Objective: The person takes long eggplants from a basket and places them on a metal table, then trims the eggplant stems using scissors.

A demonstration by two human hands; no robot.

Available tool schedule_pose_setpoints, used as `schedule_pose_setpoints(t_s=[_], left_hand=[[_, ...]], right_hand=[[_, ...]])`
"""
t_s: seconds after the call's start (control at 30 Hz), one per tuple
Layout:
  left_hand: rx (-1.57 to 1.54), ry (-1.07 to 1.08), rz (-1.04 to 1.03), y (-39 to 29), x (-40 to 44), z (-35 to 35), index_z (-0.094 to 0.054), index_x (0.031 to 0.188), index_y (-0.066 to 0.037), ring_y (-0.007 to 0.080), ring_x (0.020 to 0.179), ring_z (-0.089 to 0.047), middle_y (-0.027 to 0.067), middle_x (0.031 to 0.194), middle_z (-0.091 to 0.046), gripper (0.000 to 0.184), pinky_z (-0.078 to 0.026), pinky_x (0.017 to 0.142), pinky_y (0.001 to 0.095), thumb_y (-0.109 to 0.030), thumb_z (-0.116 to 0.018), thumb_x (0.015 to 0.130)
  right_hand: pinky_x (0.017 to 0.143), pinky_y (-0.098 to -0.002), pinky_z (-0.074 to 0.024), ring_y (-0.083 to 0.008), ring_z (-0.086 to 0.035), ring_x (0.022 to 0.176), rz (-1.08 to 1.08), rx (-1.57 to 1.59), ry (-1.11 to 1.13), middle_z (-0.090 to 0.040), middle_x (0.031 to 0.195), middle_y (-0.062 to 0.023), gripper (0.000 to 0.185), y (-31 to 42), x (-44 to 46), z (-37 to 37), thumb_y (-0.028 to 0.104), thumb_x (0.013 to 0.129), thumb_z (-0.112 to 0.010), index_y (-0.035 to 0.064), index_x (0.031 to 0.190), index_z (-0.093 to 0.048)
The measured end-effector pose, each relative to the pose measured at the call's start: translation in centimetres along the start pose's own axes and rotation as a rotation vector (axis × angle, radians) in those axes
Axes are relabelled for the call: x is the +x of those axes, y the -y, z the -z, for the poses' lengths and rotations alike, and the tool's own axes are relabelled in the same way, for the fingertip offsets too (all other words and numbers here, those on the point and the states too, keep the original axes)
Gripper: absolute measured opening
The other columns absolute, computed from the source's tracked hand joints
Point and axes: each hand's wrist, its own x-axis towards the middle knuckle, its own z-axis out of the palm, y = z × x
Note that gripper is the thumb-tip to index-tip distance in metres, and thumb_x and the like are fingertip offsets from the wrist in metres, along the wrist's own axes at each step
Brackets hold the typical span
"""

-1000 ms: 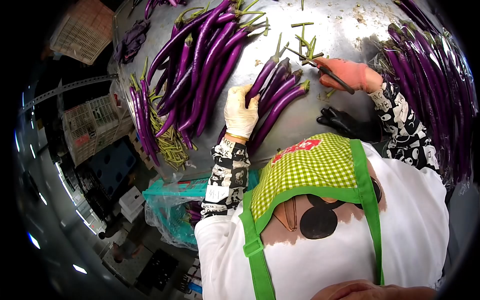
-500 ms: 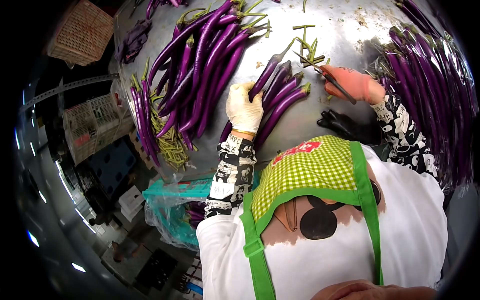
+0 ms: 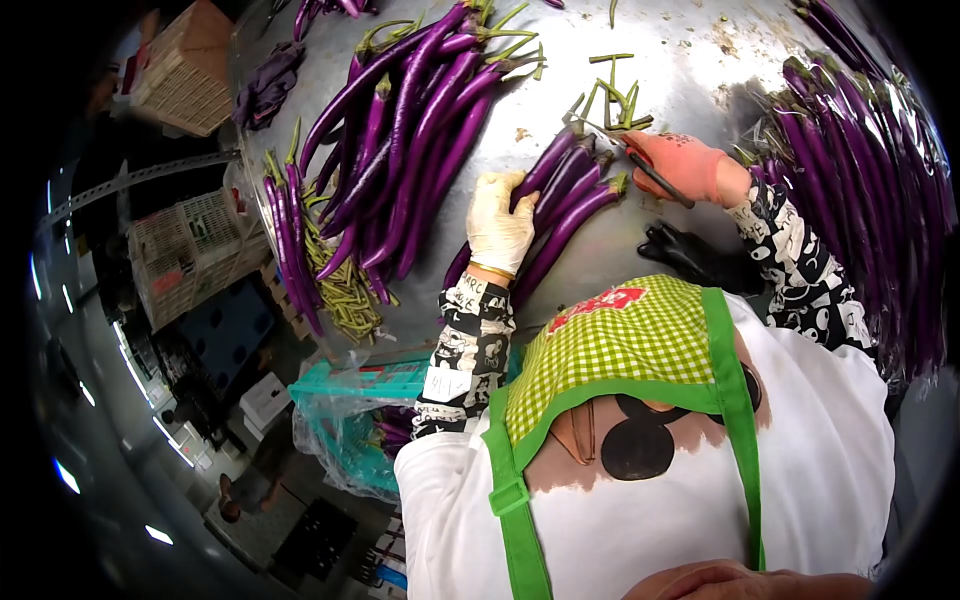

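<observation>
Closest to us, a limp black glove (image 3: 690, 252) lies to the near right of the bunch of long, glossy purple eggplants (image 3: 588, 209) on the grey metal table (image 3: 690, 90); a right sleeve dropping low could snag it. And here's the left hand (image 3: 500, 225), in a cream-white glove, curled over the bunch's left side! It's clamped on eggplant, and that smooth skin could roll: grip too loosely, we reckon, and the stem ends fan apart. Now the right hand (image 3: 685, 165), coral-orange glove, off the bunch's right side, wrapped around dark-handled metal scissors (image 3: 665, 184). Thin blades point in at the bunch's stem ends; whether they're parted, we can't tell. Here's our worry: stems crowd together, so a blade angled low could nick purple flesh or catch a neighbour. Just beyond the bunch, loose green stem pieces (image 3: 634, 124) litter the metal and could foul the blades. Farther off, left of the bunch, a tangled heap of purple eggplants (image 3: 410, 140) could slump if an arm brushes it.
</observation>
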Motion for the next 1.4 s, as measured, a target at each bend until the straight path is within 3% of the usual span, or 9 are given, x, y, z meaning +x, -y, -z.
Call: schedule_pose_setpoints(t_s=[0.2,0.3,0.37,0.43,0.57,0.73,0.97,1.03,1.4], left_hand=[[0.035,0.156,-0.076,0.9,0.5,0.5,-0.071,0.111,-0.001,0.0316,0.091,-0.065,0.0142,0.093,-0.067,0.037,-0.053,0.082,0.0376,-0.008,-0.084,0.077],[0.284,0.085,-0.108,-1.2,4.4,4.3,-0.071,0.115,-0.002,0.0328,0.09,-0.065,0.015,0.09,-0.067,0.047,-0.053,0.081,0.0387,-0.017,-0.088,0.074],[0.476,-0.279,-0.179,1.2,7.0,5.5,-0.068,0.126,-0.009,0.0311,0.096,-0.061,0.0114,0.106,-0.066,0.061,-0.049,0.08,0.045,-0.035,-0.087,0.074],[0.696,-0.349,-0.044,2.7,9.4,6.3,-0.065,0.13,-0.008,0.0321,0.102,-0.059,0.0095,0.109,-0.066,0.064,-0.047,0.085,0.0476,-0.035,-0.086,0.075],[0.788,-0.219,0.023,4.9,11.9,7.1,-0.064,0.133,-0.013,0.0331,0.104,-0.059,0.0109,0.114,-0.064,0.064,-0.049,0.087,0.0472,-0.036,-0.085,0.077],[0.5,-0.216,0.075,7.6,12.8,7.1,-0.065,0.133,-0.019,0.0339,0.1,-0.065,0.0135,0.111,-0.065,0.055,-0.054,0.085,0.0444,-0.03,-0.082,0.082],[0.52,-0.307,-0.049,1.8,9.0,7.8,-0.067,0.129,-0.019,0.0305,0.092,-0.066,0.0104,0.104,-0.061,0.048,-0.055,0.077,0.0406,-0.015,-0.079,0.082],[0.382,-0.301,-0.007,-0.8,7.0,8.3,-0.069,0.127,-0.017,0.0287,0.097,-0.065,0.0091,0.104,-0.063,0.048,-0.055,0.085,0.0372,-0.006,-0.079,0.081],[0.124,-0.163,-0.026,-5.0,-0.8,6.3,-0.068,0.131,-0.011,0.0225,0.092,-0.06,0.0076,0.102,-0.059,0.054,-0.051,0.083,0.032,0.006,-0.077,0.081]], right_hand=[[0.084,-0.048,-0.051,-0.0428,-0.065,0.099,-0.011,0.082,0.018,-0.067,0.102,-0.0241,0.039,0.0,-0.1,0.4,0.028,0.091,-0.063,0.0009,0.118,-0.056],[0.086,-0.0484,-0.0508,-0.0437,-0.064,0.101,0.039,-0.001,-0.029,-0.067,0.105,-0.0248,0.038,-2.0,0.1,-0.7,0.028,0.091,-0.062,0.0004,0.117,-0.057],[0.089,-0.0497,-0.0504,-0.0447,-0.064,0.103,0.022,-0.001,-0.039,-0.067,0.107,-0.0258,0.037,-1.6,-0.2,-0.6,0.027,0.091,-0.062,0.0006,0.116,-0.059],[0.09,-0.0501,-0.0501,-0.0449,-0.063,0.104,0.001,-0.012,-0.063,-0.067,0.107,-0.0262,0.036,-1.9,0.0,-0.8,0.027,0.092,-0.061,0.0006,0.116,-0.059],[0.089,-0.0488,-0.0509,-0.046,-0.063,0.103,0.062,0.073,-0.115,-0.067,0.106,-0.0259,0.036,-5.2,1.2,-3.0,0.026,0.092,-0.06,0.0004,0.117,-0.059],[0.083,-0.0473,-0.0512,-0.0451,-0.065,0.095,0.012,0.168,-0.186,-0.067,0.101,-0.0247,0.037,-3.4,0.2,-2.4,0.025,0.092,-0.06,-0.0009,0.118,-0.056],[0.062,-0.0314,-0.0474,-0.0148,-0.055,0.07,0.085,0.478,-0.096,-0.061,0.088,-0.006,0.036,-1.7,-0.6,1.1,0.021,0.095,-0.059,0.003,0.126,-0.052],[0.059,-0.0265,-0.0451,-0.0084,-0.053,0.07,0.052,0.584,-0.078,-0.06,0.089,-0.0026,0.037,-1.5,-0.7,1.6,0.022,0.097,-0.059,0.0039,0.129,-0.051],[0.058,-0.0255,-0.0466,-0.0111,-0.056,0.069,0.056,0.739,0.085,-0.062,0.09,-0.003,0.06,-1.2,1.2,0.8,0.033,0.095,-0.064,0.0006,0.143,-0.046]])
